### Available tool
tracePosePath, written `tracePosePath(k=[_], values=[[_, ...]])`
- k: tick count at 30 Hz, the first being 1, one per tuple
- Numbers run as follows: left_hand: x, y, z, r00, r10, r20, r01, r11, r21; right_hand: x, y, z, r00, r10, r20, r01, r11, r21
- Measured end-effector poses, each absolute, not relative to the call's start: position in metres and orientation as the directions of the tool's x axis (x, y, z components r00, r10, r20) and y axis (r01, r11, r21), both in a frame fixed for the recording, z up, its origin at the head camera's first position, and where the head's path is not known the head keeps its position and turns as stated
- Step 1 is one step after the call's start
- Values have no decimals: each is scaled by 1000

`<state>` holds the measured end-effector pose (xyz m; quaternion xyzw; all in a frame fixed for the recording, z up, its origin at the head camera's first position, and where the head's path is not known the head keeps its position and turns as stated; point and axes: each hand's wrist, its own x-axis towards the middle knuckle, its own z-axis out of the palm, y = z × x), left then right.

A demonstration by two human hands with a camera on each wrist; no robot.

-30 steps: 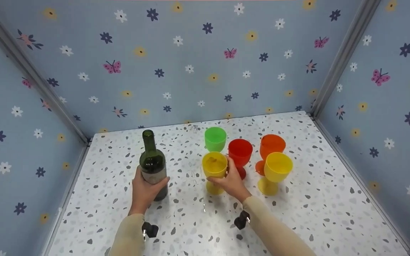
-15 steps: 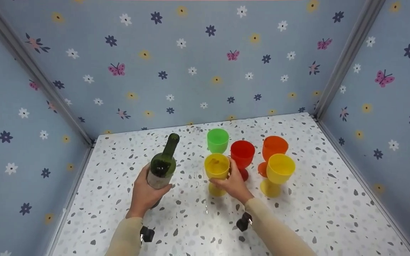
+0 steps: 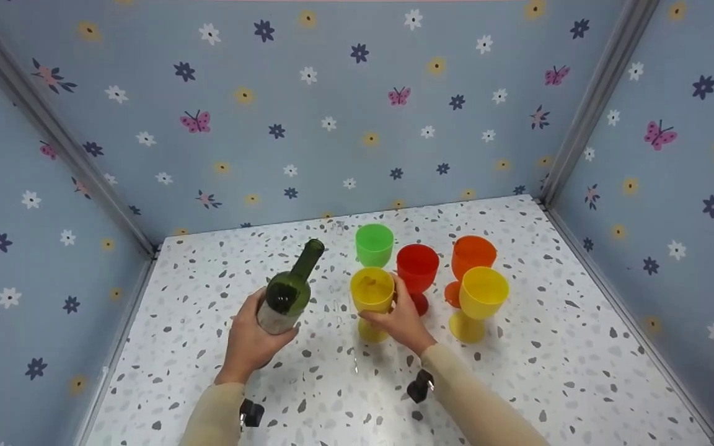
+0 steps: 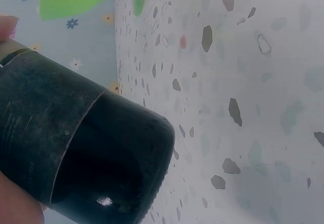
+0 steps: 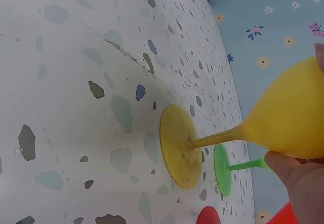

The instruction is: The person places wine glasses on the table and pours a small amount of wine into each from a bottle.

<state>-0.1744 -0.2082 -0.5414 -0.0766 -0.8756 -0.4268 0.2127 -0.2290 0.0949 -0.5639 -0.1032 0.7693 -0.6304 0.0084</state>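
My left hand (image 3: 250, 337) grips a dark green wine bottle (image 3: 289, 291) around its labelled body. The bottle leans to the right, its open neck pointing up and toward the goblets; in the left wrist view its dark base (image 4: 121, 153) hangs over the speckled tabletop. With my right hand (image 3: 403, 319) I hold a yellow plastic goblet (image 3: 371, 297) by its bowl, thumb in front and fingers behind. That goblet stands upright, and its round yellow foot (image 5: 177, 148) shows beside the table surface in the right wrist view.
Behind the held goblet stands a green goblet (image 3: 374, 244), with a red goblet (image 3: 418, 266) just right of it. Farther right are an orange goblet (image 3: 473, 255) and a second yellow goblet (image 3: 484, 294). Flowered panels (image 3: 332, 111) wall the white speckled table (image 3: 165, 347) at back and sides.
My left hand has tilted the bottle from upright to leaning right, its neck swinging toward the held goblet, and its base has come up. My right hand and the goblets stay in place.
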Motion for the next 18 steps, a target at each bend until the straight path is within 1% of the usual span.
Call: tracePosePath(k=[9,18], values=[[-173,-208,-542,-904,-23,427,314,642,699,-228,91,-564,-978,-186,95,-128,171,-977],[-175,-207,-542,-921,19,390,288,705,648,-231,90,-563,-978,-190,83,-116,167,-979]])
